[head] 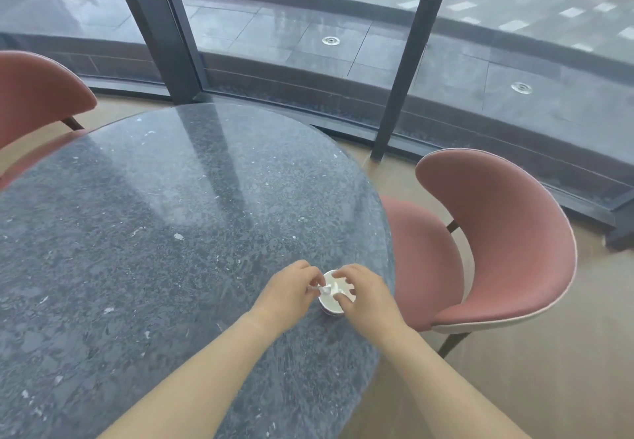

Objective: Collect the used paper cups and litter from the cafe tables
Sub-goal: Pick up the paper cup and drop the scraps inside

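- Paper cup [328,302] stands upright on the round, dark speckled tabletop [171,215], close to its right-hand edge. The white inside is visible from above.
- Right hand [367,294] is over the cup. Its fingers [344,272] are curled across the far rim and the thumb is on the near rim, so it grips the cup.
- Left hand [286,293] is just left of the cup. Its fingers [310,275] are closed in a pinch on a crumpled white scrap [326,289].
- The scrap sits at the cup's left rim, partly over the opening. Cannot tell what kind of litter it is.
- Both forearms are bare and come in from the bottom edge.
- Pink chair [507,233] is beside the tabletop on the right; second pink chair [37,95] is at the far left.
- Dark window frame [408,61] is behind the tabletop, with wet paving outside.
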`<action>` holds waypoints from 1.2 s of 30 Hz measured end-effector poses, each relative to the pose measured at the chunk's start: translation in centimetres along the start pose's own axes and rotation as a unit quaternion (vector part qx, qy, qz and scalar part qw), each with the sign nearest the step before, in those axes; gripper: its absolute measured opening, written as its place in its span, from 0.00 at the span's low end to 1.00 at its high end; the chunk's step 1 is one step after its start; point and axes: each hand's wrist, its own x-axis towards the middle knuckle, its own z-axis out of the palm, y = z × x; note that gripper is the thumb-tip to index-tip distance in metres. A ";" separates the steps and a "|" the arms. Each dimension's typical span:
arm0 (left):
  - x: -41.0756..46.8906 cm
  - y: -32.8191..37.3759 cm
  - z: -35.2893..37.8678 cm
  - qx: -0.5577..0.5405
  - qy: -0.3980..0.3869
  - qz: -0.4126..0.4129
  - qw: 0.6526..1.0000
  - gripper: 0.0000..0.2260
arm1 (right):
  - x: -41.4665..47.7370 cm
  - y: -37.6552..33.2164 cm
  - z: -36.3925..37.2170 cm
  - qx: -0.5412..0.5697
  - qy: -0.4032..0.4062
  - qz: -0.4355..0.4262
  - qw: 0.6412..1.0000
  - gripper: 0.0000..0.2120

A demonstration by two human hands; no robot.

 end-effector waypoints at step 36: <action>-2.8 7.6 1.3 0.206 -0.066 0.209 0.954 0.11 | -9.5 2.5 -3.8 0.025 0.125 0.016 0.992 0.30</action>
